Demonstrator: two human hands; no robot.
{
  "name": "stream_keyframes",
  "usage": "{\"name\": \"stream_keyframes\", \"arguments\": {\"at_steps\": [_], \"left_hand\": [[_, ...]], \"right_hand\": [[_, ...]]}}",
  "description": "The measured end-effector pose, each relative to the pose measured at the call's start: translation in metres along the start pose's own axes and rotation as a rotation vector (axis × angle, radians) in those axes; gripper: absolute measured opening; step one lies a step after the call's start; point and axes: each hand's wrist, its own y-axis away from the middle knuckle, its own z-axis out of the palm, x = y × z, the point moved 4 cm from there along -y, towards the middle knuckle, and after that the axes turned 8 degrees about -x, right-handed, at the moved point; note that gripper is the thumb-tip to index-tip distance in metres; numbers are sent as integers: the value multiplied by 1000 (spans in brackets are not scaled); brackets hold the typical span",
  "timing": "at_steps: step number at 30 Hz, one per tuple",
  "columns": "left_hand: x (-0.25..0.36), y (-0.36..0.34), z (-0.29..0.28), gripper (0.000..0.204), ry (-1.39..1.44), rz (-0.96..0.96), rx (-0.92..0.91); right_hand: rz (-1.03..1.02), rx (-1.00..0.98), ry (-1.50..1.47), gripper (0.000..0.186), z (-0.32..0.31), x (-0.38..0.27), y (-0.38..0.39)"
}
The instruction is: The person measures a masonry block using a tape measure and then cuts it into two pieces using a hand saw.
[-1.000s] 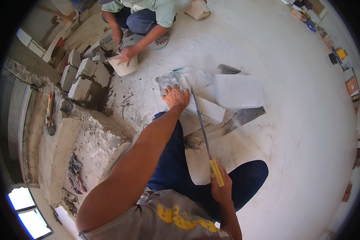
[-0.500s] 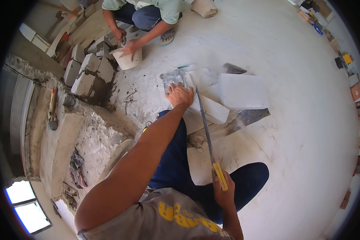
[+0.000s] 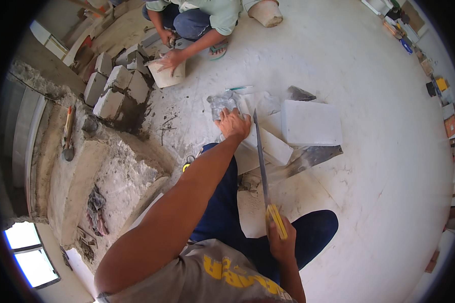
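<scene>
My right hand (image 3: 282,238) is wrapped round the yellow handle of a handsaw (image 3: 262,166). Its long blade points away from me and lies across a white lightweight block (image 3: 275,147) on the floor. On the block's left part, beside the blade, my left hand (image 3: 233,123) grips with bent fingers. How deep the blade sits in the block cannot be made out. Crumpled clear plastic (image 3: 218,102) lies just beyond the left hand. To the right of the blade, a larger white block (image 3: 312,122) lies flat, partly over a dark plastic sheet (image 3: 316,157).
A person (image 3: 197,22) squats at the far left, one hand on a whitish bucket (image 3: 167,74). Mortared blocks (image 3: 119,91) stand nearby. A hammer (image 3: 68,134) lies on the broken concrete ledge (image 3: 81,166). Another bucket (image 3: 264,12) is at the back; a pen-like stick (image 3: 239,88) lies beyond the plastic.
The saw has slid slightly away from me across the block. My left hand keeps its hold. The whole view has shifted a little.
</scene>
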Motion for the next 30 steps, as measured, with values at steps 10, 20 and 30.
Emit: {"name": "stream_keyframes", "arguments": {"at_steps": [10,20,30], "left_hand": [[8,-1,-5,45,54,-22,1],[6,5,-1,46,96,2,25],[1,3,-4,44,65,-62,9]], "right_hand": [[-67,26,-24,17,22,30,-101],[32,-5,67,25,-12,7,-5],[-50,93,57,23,0,10,0]]}}
